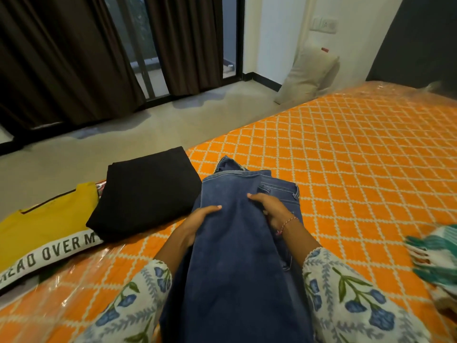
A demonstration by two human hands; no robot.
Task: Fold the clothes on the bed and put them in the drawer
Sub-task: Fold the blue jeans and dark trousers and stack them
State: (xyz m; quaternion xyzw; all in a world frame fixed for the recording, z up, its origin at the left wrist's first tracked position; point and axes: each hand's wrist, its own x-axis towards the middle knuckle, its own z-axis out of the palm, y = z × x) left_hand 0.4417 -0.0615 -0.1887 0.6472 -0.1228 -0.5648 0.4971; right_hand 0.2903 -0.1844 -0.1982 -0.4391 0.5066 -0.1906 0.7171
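Far left of the fingers, a yellow shirt (47,226) lies flat on the bed (358,154), its white band with lettering toward the near edge; it runs off the picture's left side. Just right of it, a folded black garment (146,196) overlaps the yellow shirt's corner and sits at the bed's far edge, floor (138,134) right beyond. Its right side touches or nearly touches the jeans (235,243).

Left hand (200,221): fingers curled round the left edge of the jeans, thumb on top, gripping the denim. Right hand (269,209): fingers pressed into the cloth near the waistband and pocket, curled and holding a fold; thread bracelet at the wrist. The jeans lie lengthwise between both hands, waistband end away from the person, the legs running back under the floral sleeves (346,288).

Right of the fingers, the orange lattice bedspread is open, wide room out to the far corner. At the far right edge, a green and white striped cloth (435,263), blurred, well apart from the right hand.

Beyond the bed: dark curtains (61,58) and a glass door, a pale pillow (309,78) leaning against the wall near the bed's far corner.
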